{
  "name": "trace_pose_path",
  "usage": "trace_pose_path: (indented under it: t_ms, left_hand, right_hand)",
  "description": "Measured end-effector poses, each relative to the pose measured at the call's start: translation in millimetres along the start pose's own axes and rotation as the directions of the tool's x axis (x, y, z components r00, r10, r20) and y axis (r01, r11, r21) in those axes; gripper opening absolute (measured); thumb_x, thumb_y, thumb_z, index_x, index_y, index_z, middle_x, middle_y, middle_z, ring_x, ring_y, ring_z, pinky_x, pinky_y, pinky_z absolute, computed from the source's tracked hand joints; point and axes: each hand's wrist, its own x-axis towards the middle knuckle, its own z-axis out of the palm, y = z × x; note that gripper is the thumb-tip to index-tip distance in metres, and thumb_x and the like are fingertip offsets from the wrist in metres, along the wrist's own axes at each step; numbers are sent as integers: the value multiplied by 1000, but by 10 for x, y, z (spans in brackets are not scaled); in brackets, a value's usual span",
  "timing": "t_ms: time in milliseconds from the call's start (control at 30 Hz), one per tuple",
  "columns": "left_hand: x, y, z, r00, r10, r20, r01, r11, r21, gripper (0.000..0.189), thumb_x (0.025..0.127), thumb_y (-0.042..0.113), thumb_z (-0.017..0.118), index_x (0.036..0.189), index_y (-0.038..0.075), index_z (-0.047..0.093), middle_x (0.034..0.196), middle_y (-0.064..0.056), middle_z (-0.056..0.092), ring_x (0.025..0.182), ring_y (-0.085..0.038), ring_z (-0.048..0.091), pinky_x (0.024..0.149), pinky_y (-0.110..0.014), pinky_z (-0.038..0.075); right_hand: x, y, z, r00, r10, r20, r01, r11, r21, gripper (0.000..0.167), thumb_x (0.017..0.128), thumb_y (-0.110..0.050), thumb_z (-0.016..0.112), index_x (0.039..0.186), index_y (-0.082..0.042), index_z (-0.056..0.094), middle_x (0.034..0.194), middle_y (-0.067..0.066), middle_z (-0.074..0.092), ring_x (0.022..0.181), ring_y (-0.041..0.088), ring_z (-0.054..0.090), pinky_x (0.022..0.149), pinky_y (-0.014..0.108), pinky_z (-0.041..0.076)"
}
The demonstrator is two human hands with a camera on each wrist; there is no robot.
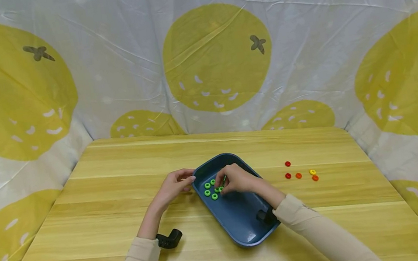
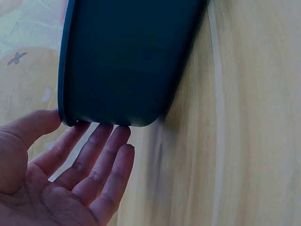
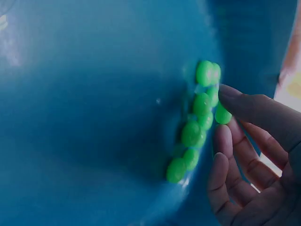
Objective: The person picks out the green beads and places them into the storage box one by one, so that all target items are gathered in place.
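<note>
A dark blue tray (image 1: 240, 219) with rounded corners stands on the wooden table. At its far left corner my left hand (image 1: 174, 187) holds the rim lightly, the thumb at the edge and the fingertips against the outer wall, as the left wrist view shows. Inside the tray my right hand (image 1: 236, 179) pinches a small green ring bead (image 3: 223, 114) between thumb and finger. Several more green ring beads (image 1: 215, 196) lie in the tray's far left end, close under these fingers. In the right wrist view those beads (image 3: 191, 133) form a row near the wall.
Right of the tray, two red beads (image 1: 288, 176), two orange beads (image 1: 298, 176) and a yellow bead (image 1: 312, 172) lie on the table (image 1: 348, 226). A lemon-printed cloth (image 1: 122, 71) hangs behind the table and along its sides. Each wrist wears a black camera mount (image 1: 169, 239).
</note>
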Motion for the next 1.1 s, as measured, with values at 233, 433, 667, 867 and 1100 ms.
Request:
trace_pose_path:
  t_ms: [233,433,667,867,1100]
  left_hand:
    - [8,-3,3,1000,4,1,-4,1000,-2,39,96,18,54,128,-5,53,124,-25,57,95,-18,61,85,-45,54]
    - [28,-7,-4,1000,8,6,-8,1000,-7,40,96,18,54,128,-6,52,124,-26,57,98,-23,62,85,-44,55]
    - [32,-17,-7,1000,5,10,-5,1000,-16,41,96,17,53,129,-7,51,125,-27,56,102,-27,61,85,-45,54]
    - [41,-25,-10,1000,7,12,-7,1000,-25,41,96,17,53,129,-7,50,125,-27,56,97,-22,62,85,-45,55]
    - [34,-25,-12,1000,7,12,-7,1000,-22,41,96,17,53,129,-7,51,124,-27,56,98,-23,62,85,-45,55]
  right_hand:
    - [23,16,75,1000,2,21,-1,999,-43,16,73,-2,77,86,-7,72,88,5,72,68,12,63,59,15,50]
    - [32,16,90,1000,8,19,-6,996,-85,16,72,-1,77,86,-7,72,88,4,71,68,9,61,59,16,50]
    - [33,13,113,1000,20,22,-17,992,-123,16,73,-2,77,87,-7,72,89,3,71,70,9,61,61,17,50]
    - [28,-12,117,999,36,23,-32,990,-136,15,74,-3,77,88,-7,72,89,3,71,70,9,60,61,18,50]
    - [20,-29,114,999,41,24,-38,991,-129,14,75,-3,76,88,-8,72,89,3,70,72,10,61,62,19,51]
